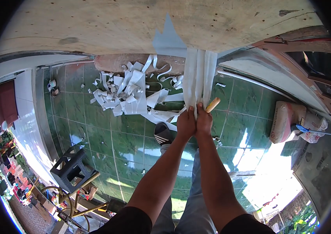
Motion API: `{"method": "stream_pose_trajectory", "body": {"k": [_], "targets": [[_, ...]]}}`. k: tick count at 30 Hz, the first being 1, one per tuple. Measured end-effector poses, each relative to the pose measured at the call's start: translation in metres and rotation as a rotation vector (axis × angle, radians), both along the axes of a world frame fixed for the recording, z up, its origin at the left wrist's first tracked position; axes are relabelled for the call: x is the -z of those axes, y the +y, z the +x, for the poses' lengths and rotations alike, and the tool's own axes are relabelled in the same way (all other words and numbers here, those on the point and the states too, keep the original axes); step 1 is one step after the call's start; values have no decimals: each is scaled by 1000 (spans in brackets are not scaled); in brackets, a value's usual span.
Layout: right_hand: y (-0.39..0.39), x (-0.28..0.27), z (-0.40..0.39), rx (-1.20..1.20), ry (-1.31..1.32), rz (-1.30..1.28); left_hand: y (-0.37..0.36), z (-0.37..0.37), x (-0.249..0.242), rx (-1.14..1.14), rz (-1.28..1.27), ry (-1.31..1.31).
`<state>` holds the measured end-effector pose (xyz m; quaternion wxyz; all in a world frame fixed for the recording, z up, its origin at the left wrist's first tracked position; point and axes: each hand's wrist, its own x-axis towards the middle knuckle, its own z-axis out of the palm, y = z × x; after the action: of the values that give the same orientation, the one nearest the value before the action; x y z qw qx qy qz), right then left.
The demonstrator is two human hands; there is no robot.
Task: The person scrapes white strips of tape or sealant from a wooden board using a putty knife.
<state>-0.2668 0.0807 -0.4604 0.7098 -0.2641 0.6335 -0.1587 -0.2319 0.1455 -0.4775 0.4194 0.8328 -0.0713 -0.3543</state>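
Observation:
My left hand (pixel 186 124) and my right hand (pixel 204 121) are side by side, both closed on the lower end of a long white sheet strip (pixel 199 76). Folded lengthwise, the strip runs down from the edge of a wooden board (pixel 114 27). A light wooden handle (pixel 213 105) sticks out past my right fingers; the rest of that tool is hidden in the hand. Where the strip meets the board, a jagged pale grey patch (pixel 169 41) still covers the wood.
A heap of torn white scraps (pixel 126 91) lies on the green tiled floor (pixel 95 132), left of my hands. Cement sacks (pixel 284 123) stand at the right. A dark plastic stool (pixel 73 168) is at lower left. My sandalled foot (pixel 162 133) is near the scraps.

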Motion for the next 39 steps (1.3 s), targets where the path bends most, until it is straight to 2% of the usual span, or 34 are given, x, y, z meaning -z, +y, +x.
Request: {"method": "stream_pose_trajectory", "body": {"k": [2, 5, 8, 12, 16, 19, 21, 23, 24, 25, 26, 28, 30, 31, 32, 34, 35, 37, 39], "targets": [[8, 19, -9, -48, 40, -13, 9, -6, 4, 8, 8, 13], [23, 22, -23, 16, 19, 48, 23, -16, 7, 38, 25, 58], [49, 24, -44, 36, 34, 93, 47, -38, 11, 86, 140, 93], [95, 47, -82, -33, 162, 109, 93, -72, 22, 95, 202, 140], [122, 46, -99, -127, 223, 143, 122, -92, 18, 55, 238, 179], [162, 58, -132, -136, 325, 230, 158, -118, 23, 178, 450, 234], [204, 58, -173, -227, 468, 307, 199, -147, 20, 323, 450, 277], [222, 6, -191, -517, 687, 366, 257, -185, 21, 760, 431, 177], [254, 12, -226, -723, 719, 254, 286, -208, 18, 818, 411, 231], [269, 15, -240, -756, 721, 212, 303, -220, 15, 876, 391, 286], [284, 18, -255, -788, 725, 169, 295, -210, 0, 835, 420, 364], [283, -7, -253, -508, 682, 227, 276, -191, -37, 751, 469, 520], [265, -25, -234, -575, 684, -15, 276, -195, -19, 241, 383, 533], [251, -28, -221, -606, 682, -143, 270, -188, -17, 162, 304, 457], [234, -31, -207, -624, 624, -58, 263, -180, -15, 93, 222, 380], [199, -41, -165, -620, 378, -46, 222, -112, -43, 292, 9, 70], [183, -45, -140, -618, 252, -40, 201, -84, -59, 308, -42, 77], [163, -47, -91, -556, 34, -22, 182, -38, -51, 260, -190, -3], [126, -81, -35, -766, 32, -69, 162, 12, -69, 35, -323, 126]]}}
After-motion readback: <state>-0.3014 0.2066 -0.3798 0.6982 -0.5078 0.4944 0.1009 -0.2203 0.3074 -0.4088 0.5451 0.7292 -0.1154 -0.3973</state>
